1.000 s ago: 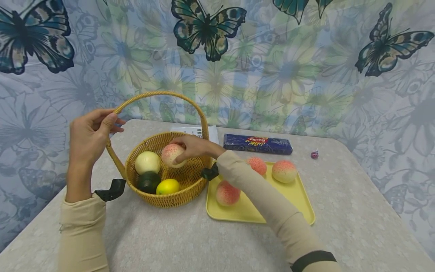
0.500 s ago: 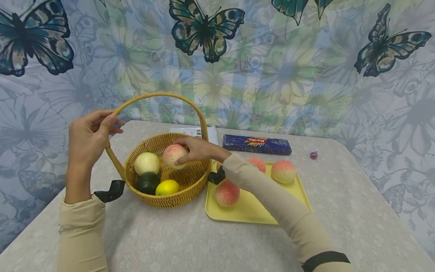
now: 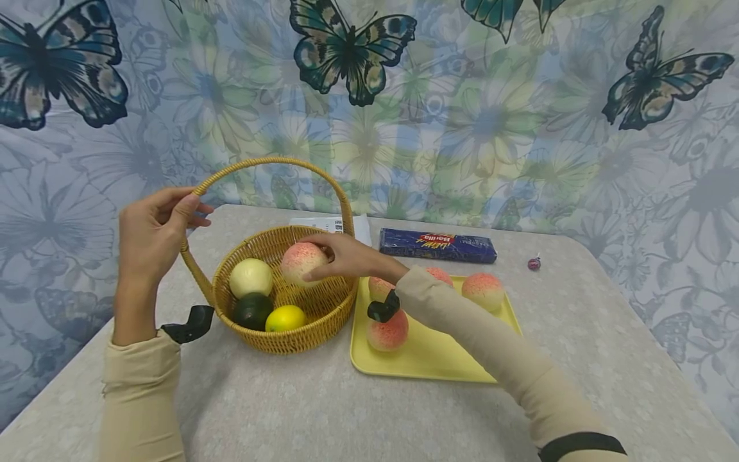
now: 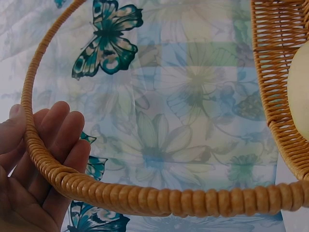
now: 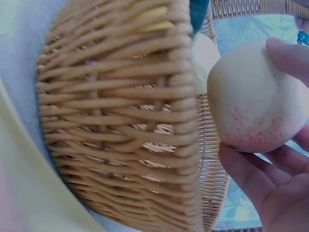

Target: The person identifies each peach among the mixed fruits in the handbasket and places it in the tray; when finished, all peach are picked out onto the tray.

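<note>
My left hand (image 3: 151,234) holds the left side of the arched handle (image 3: 271,162) of a woven basket (image 3: 283,346). In the left wrist view, thumb and fingers lie on either side of that handle (image 4: 145,198). A pink-speckled cream peach (image 3: 301,263) is gripped by my right hand (image 3: 349,256) over the basket's right half. The right wrist view has the peach (image 5: 256,101) just above the rim, between thumb and fingers. Inside the basket, toward its left and front, sit a pale round fruit (image 3: 251,277), a dark green avocado-like fruit (image 3: 253,311) and a yellow lemon (image 3: 285,318).
Right of the basket lies a yellow tray (image 3: 427,362) with several peaches (image 3: 388,330), partly covered by my right forearm. Behind it are a blue Barilla pasta pack (image 3: 437,246) and a white packet (image 3: 362,230). A small wrapped lollipop (image 3: 534,262) lies farther right.
My right hand has drifted slightly right with the peach in its grip, and the forearm has shifted right over the tray. The left hand stays on the handle.
</note>
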{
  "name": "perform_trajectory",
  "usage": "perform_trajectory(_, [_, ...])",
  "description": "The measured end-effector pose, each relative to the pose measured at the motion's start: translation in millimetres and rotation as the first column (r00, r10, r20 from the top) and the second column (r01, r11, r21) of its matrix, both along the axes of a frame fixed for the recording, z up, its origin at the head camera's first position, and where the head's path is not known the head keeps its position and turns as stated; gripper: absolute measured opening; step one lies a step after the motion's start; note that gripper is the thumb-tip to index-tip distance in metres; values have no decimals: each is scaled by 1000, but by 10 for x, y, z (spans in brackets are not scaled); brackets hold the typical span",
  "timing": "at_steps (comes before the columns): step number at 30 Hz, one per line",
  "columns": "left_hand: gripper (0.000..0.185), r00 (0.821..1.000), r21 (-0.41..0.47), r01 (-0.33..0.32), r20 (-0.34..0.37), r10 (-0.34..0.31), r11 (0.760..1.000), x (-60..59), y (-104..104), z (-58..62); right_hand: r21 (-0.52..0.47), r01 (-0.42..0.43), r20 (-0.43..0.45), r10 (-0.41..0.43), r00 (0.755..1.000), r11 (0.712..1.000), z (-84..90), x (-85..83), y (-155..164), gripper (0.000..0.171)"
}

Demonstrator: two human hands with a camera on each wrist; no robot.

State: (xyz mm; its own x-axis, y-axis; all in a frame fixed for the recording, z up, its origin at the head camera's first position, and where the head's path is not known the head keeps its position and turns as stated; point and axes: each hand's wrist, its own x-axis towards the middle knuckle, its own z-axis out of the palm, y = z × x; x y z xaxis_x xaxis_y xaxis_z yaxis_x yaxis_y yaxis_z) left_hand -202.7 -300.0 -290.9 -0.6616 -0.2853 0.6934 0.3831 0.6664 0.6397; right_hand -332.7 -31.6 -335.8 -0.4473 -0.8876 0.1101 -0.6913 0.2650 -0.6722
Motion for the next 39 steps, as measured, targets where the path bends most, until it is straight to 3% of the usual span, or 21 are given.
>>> perform_trajectory(23, [32, 1000, -18, -19, 19, 19, 1000, 73, 63, -1, -127, 37, 169, -15, 986, 991, -35, 220, 408, 70])
perform_trajectory(39, [35, 999, -26, -36, 16, 37, 999, 118, 98, 10, -180, 102, 179, -69, 981, 978, -77, 352, 699, 71])
